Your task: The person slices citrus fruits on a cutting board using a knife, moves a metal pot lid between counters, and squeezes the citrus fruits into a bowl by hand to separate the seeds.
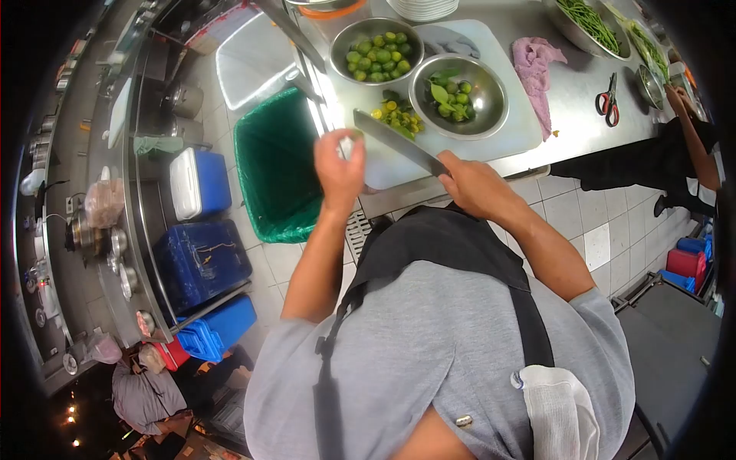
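the likeliest trouble is a nick: the right hand is wrapped firmly around the handle of the knife, whose blade slants across the board with its tip just beside the cut limes. the left hand is half curled near that tip; i cannot tell whether anything is in its fingers. a slip on wet peel could send the edge toward them. the cut limes sit near the board's left side, so a careless sweep could drop some into the green-lined bin beside the tabletop. the bowl of leafy limes and the bowl of whole limes hem in the far side; a forward push could bump either. bare board runs nearer the body and right, toward the pink towel.
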Tool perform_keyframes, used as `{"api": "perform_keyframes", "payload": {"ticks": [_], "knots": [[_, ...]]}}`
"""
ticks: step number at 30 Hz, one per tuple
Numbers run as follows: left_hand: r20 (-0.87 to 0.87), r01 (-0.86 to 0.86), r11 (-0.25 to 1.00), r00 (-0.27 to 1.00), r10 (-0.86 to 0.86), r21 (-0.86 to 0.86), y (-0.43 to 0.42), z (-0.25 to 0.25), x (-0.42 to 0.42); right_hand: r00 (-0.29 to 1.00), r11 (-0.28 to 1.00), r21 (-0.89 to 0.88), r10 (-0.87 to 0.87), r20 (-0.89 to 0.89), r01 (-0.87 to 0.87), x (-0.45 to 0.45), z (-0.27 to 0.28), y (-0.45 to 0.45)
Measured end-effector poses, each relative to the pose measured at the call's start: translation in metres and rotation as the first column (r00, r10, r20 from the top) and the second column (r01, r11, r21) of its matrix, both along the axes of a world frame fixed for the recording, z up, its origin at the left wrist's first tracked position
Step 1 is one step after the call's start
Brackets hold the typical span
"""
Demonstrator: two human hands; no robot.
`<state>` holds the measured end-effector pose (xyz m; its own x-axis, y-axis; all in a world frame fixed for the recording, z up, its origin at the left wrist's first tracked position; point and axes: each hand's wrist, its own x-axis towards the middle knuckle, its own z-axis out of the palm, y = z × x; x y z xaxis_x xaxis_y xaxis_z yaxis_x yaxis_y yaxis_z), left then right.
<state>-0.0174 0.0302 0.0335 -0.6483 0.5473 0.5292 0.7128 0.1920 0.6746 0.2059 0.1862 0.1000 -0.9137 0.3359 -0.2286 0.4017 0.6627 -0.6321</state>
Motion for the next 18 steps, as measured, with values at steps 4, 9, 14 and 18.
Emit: {"api": "perform_keyframes", "payload": {"ticks": [4, 9, 14, 18], "knots": [[0.077, -0.054, 0.991, 0.996, 0.044, 0.125, 0.051, 0.045, -0.049, 1.0, 1.0, -0.005, 0.01, -0.005, -0.01, 0.002, 0.002, -0.003], [-0.072, 0.073, 0.996, 0.994, -0.077, -0.06, 0.124, 0.074, -0.078, 0.999, 0.999, 0.016, 0.045, -0.011, -0.045, 0.005, 0.01, -0.009], [-0.185, 0.381, 0.895, 0.886, -0.425, -0.231, 0.172, 0.071, -0.018, 0.997, 0.999, 0.044, 0.006, -0.077, -0.003, 0.01, 0.002, -0.016], [-0.172, 0.447, 0.623, 0.708, -0.685, -0.642, 0.191, 0.053, 0.04, 0.999, 0.999, 0.052, -0.01, -0.031, 0.011, 0.009, 0.001, -0.017]]}}
